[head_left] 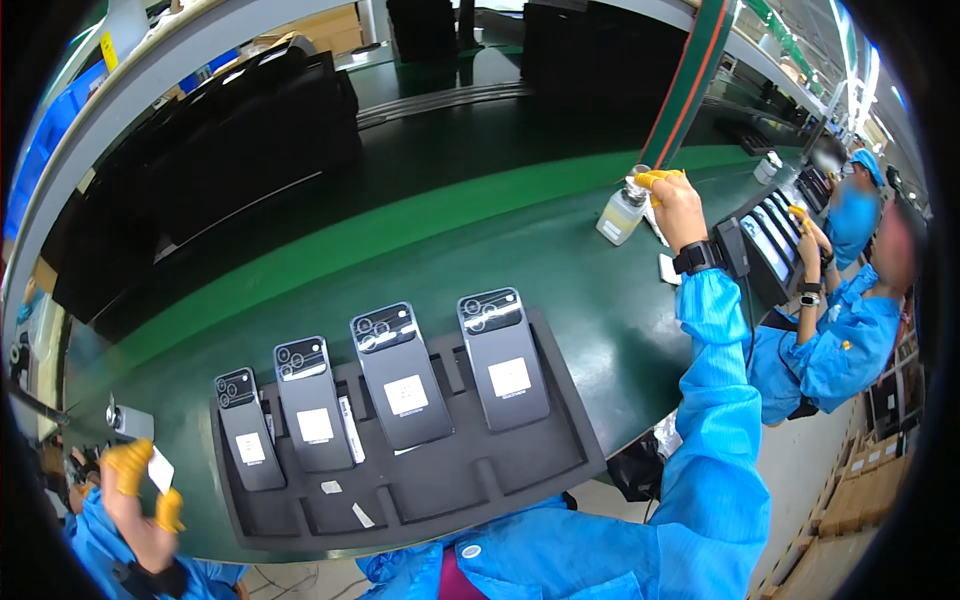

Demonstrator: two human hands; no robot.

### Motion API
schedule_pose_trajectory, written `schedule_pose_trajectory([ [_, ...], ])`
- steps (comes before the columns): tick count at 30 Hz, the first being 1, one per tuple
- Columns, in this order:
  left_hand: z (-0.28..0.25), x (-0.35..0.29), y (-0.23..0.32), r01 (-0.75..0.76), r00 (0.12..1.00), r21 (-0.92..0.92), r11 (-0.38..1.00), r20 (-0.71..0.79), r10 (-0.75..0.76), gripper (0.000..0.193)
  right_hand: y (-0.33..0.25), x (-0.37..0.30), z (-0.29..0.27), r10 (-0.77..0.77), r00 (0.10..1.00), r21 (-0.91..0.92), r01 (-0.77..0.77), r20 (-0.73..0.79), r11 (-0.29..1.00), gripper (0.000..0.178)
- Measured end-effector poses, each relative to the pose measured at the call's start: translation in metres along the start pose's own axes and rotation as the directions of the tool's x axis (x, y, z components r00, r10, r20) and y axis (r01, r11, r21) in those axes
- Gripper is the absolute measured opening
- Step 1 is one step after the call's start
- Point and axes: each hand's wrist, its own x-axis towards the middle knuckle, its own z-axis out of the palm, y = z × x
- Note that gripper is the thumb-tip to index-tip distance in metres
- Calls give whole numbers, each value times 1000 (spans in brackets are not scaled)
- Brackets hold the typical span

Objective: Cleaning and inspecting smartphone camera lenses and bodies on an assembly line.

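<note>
Honestly, I'd worry the bottle (620,219) could tip if the right hand (681,213), its grip unclear to me, pushes off-centre while the left hand (137,503) pinches a white piece (160,470).

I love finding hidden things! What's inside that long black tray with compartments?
Four dark grey rectangular phones, camera sides up, each with a squarish white label, rest in the black tray, along with small white scraps. Whatever lies under the phones is hidden.

Head-worn fisheye, downward over workbench (610,320)
</note>
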Motion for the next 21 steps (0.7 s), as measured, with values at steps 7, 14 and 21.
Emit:
schedule_pose_trajectory([
  [7, 20, 143, 82, -506, 862, 92, 857, 80, 500, 47, -3, -5, 13, 33, 985, -138, -10, 169, 990, 19],
  [14, 128, 170, 152, -889, 305, -235, 392, 334, 892, 44, -18, -1, -2, -37, 998, -153, 45, 49, 987, 21],
  [21, 219, 123, 196, -704, 361, -671, 233, -55, 931, 51, -174, -18, -21, -233, 968, 551, 145, 92, 822, 26],
])
